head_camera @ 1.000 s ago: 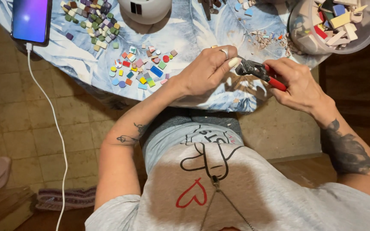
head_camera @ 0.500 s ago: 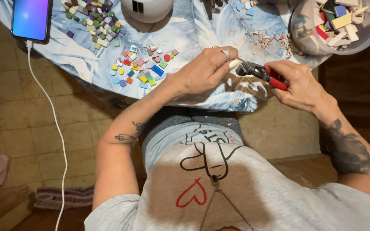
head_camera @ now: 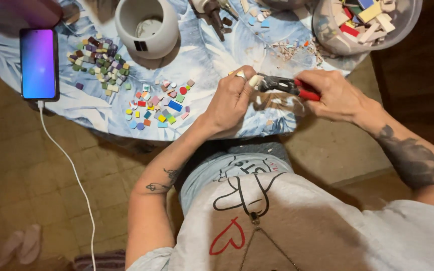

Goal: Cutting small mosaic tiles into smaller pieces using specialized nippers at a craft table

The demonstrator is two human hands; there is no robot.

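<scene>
My left hand (head_camera: 232, 100) pinches a small pale tile piece (head_camera: 253, 80) between its fingertips over the table's near edge. My right hand (head_camera: 335, 95) grips red-handled tile nippers (head_camera: 287, 86), whose dark jaws meet the piece. A loose spread of bright mosaic tiles (head_camera: 159, 105) lies just left of my left hand. Farther left is a heap of duller purple and green tiles (head_camera: 99, 62).
The table wears a blue leaf-print cloth (head_camera: 202, 55). On it stand a white pot (head_camera: 144, 27), a clear bowl of tile pieces (head_camera: 365, 22), tile chips (head_camera: 290, 47) and a lit phone (head_camera: 38, 62) with a white cable (head_camera: 71, 170). Slippers (head_camera: 18, 246) lie on the floor.
The view has shifted, so the table and hands sit lower in the frame. Both hands keep the same hold on the tile piece and nippers.
</scene>
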